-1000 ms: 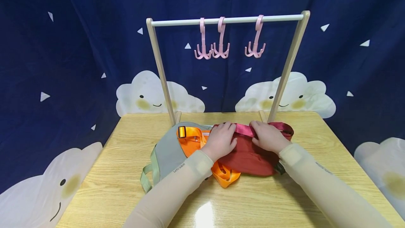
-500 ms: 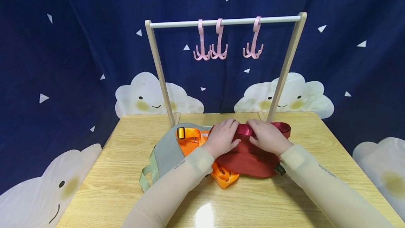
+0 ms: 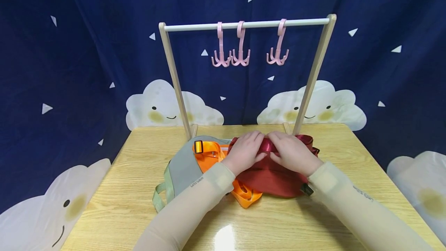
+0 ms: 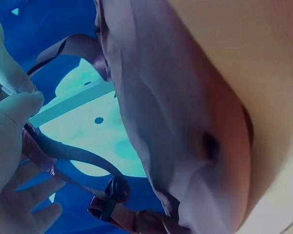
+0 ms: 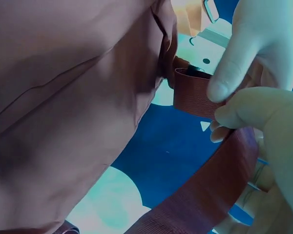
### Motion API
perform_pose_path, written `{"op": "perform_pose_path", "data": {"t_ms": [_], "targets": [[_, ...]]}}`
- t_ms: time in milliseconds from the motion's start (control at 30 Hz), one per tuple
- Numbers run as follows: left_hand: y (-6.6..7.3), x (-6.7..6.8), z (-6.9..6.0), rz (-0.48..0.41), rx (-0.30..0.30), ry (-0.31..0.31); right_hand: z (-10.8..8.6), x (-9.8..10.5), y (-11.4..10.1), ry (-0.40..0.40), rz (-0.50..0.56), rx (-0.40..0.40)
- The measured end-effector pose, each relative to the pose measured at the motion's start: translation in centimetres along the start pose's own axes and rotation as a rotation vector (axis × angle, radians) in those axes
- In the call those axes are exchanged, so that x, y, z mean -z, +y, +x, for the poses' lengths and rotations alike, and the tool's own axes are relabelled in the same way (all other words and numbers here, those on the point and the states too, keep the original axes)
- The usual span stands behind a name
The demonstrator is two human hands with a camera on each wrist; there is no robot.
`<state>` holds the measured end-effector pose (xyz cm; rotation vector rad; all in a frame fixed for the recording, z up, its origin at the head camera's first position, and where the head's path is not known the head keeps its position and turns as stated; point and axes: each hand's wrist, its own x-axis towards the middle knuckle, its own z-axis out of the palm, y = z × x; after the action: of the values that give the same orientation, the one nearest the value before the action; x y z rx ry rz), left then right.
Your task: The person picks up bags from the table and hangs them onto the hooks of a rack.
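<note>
A dark red waist bag is on the table in front of me, its mouth side toward the rack. My left hand pinches its red webbing strap between thumb and fingers. Close beside it, my right hand pinches the same strap, leaving only a short span between the hands. In the right wrist view the strap hangs as a loop below the thumbs, with the bag to the left. The left wrist view shows a strap buckle near the bag's edge.
Left of the red bag lie an orange bag with orange straps and a grey bag with pale green straps. Behind stands a wooden rack with a white rod. Pink hooks hang from it.
My right hand has moved left along the strap toward the left hand, and the visible span between them has shortened. The red bag's lower edge has shifted slightly toward me.
</note>
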<state>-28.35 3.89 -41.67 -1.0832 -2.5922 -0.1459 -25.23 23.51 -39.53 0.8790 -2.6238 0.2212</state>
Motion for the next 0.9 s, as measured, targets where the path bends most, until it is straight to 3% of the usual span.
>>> {"op": "perform_pose_path", "data": {"t_ms": [400, 600, 900], "targets": [[-0.7, 1.1, -0.4, -0.095, -0.044, 0.022, -0.4, 0.8, -0.7, 0.007, 0.002, -0.023], [-1.4, 1.5, -0.7, -0.177, -0.039, 0.025, -0.7, 1.3, -0.3, 0.002, 0.009, -0.066], [-2.8, 2.5, -0.9, -0.311, -0.010, 0.051, -1.0, 2.5, 1.0, 0.036, 0.101, -0.091]]}}
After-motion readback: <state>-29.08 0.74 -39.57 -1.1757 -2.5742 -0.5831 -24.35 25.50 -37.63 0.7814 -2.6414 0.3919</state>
